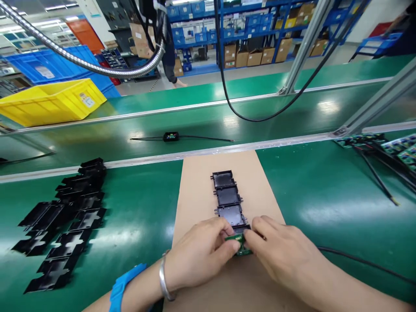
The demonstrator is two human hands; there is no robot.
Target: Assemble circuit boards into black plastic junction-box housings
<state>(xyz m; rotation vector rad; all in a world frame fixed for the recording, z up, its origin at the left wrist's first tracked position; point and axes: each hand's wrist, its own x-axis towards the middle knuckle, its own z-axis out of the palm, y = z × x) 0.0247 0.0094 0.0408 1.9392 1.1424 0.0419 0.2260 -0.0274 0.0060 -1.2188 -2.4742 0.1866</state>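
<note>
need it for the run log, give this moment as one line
left hand: on green circuit board | right hand: on same board | board: at nearest black plastic case | three more cases: beyond

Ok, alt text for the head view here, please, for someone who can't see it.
The left hand and right hand hold a small green circuit board at the near end of a column of black plastic housings on a cardboard sheet. More black plastic parts lie to the left on the green bench.

Head cam, fwd/down at hands
</note>
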